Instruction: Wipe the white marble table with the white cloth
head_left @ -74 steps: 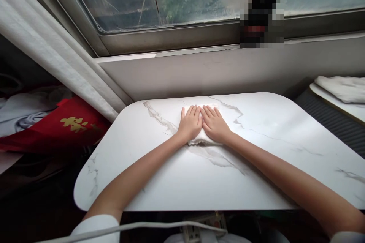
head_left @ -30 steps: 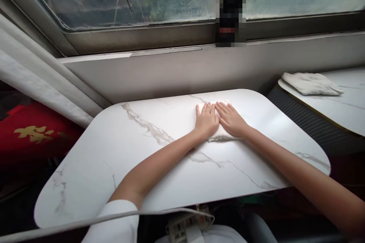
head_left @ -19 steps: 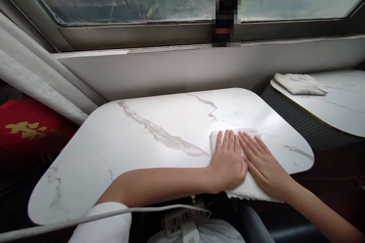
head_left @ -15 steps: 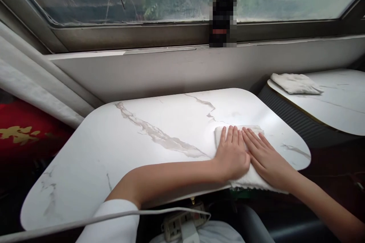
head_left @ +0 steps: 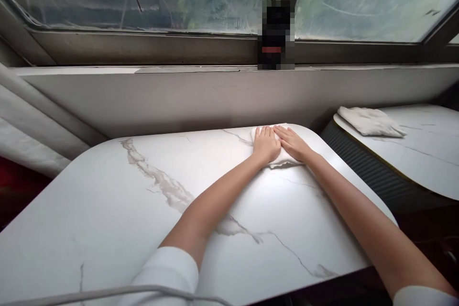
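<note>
A folded white cloth (head_left: 286,159) lies flat on the white marble-patterned table (head_left: 125,210), near its far right edge. My left hand (head_left: 267,145) rests palm down on the cloth with fingers stretched forward. Beside it, my right hand (head_left: 292,143) also presses flat on the cloth, its fingers straight and angled to the left. The two hands touch or nearly touch at the fingertips. Most of the cloth's middle is hidden beneath them.
A second marble-patterned table (head_left: 430,138) stands to the right, with another folded white cloth (head_left: 371,122) on it. Behind are a low wall (head_left: 161,100) and windows. A pale cable (head_left: 143,289) crosses the lower left, and a white curtain (head_left: 28,119) hangs at left.
Both hands have slid the cloth from the table's near edge to its far edge, and my arms are stretched further out. The view has shifted forward over the table.
</note>
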The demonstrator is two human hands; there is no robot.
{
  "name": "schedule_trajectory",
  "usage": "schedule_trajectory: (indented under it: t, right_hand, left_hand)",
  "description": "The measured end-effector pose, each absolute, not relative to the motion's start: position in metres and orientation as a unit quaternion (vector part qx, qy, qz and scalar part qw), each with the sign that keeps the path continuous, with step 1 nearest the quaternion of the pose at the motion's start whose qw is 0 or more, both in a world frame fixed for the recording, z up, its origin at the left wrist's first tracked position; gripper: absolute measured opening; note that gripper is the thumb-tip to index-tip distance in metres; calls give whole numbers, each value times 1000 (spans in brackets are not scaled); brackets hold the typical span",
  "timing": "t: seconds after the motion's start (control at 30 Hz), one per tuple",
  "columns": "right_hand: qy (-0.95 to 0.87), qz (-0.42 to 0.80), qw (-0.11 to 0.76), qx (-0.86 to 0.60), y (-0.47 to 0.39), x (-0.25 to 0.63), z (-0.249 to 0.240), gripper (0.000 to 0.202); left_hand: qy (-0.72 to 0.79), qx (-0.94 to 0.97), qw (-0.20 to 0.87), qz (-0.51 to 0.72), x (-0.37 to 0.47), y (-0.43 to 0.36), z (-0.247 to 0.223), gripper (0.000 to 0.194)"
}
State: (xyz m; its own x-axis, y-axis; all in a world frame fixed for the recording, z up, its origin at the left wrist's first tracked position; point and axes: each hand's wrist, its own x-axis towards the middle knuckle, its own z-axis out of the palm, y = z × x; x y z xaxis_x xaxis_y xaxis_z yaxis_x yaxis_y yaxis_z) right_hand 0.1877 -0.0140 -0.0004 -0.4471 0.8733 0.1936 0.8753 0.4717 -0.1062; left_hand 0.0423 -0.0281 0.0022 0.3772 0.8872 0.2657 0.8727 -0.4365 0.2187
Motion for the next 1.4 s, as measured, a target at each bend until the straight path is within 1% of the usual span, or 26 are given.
schedule_trajectory:
  t: [0.2,0.4,0.53,0.7,0.87,1.0,1.1,1.2,1.4]
  right_hand:
    - [-835,1,144,-530,15,232,-6,52]
    - [-827,-22,132,-547,-10,261,-4,53]
    - [-820,-50,117,-557,-59,274,-4,54]
    - [-824,-70,118,-550,-154,279,-6,55]
    - [-833,-86,149,-526,-246,248,-1,61]
    - [-825,-99,153,-535,-278,220,2,66]
    - [-821,-101,146,-543,-273,214,-1,65]
    - [-817,-99,132,-553,-247,216,-6,62]
    - [-802,-74,84,-587,-133,203,-5,56]
  left_hand:
    - [524,835,17,167,83,1,3,55]
    - [506,844,23,175,112,-13,3,55]
    - [469,864,26,180,122,-50,3,55]
    - [424,889,31,169,120,-131,5,58]
    - [367,916,49,153,90,-209,11,60]
    - [345,926,48,147,65,-234,14,60]
    - [342,927,52,143,58,-229,14,60]
    - [352,924,51,140,57,-206,13,59]
    - [409,900,53,141,53,-107,6,56]
